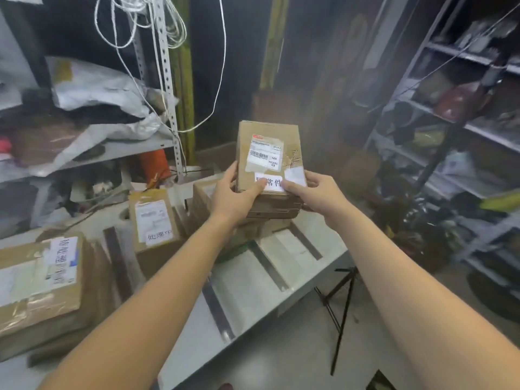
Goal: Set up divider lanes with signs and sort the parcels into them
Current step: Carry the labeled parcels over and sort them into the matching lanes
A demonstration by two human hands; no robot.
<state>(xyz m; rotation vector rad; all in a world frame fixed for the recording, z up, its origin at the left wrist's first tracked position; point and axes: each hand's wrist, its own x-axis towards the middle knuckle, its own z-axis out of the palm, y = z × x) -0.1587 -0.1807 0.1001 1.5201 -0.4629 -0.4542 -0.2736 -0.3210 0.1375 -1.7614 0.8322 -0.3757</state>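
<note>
A small cardboard parcel [267, 139] is held up over the far end of a pale desk [253, 294], its top face tilted toward the camera, with a printed shipping label [264, 154] and a white handwritten sign [271, 182] stuck near its lower edge. The person's left grip [233, 195] wraps the parcel's left side, thumb pressed on the top face beside the sign. The right grip [318, 192] clasps the right side, thumb on the sign's edge. Both grips are closed around the box. Another brown carton [270, 211] sits directly beneath it; whether the two touch cannot be told.

Dark divider strips [218, 315] lie across the desk, marking lanes. To the left stands a middle parcel [153, 218] bearing its own handwritten sign, and nearer the camera a large taped parcel [39, 282] carries a third. A further box [204, 192] shows behind the left wrist.

Metal shelving [112, 150] with crumpled mail bags stands at left under a looped white cord [222, 66]. Cluttered racks [478, 130] line the right, and a black tripod [344, 302] stands on the floor beside the desk.
</note>
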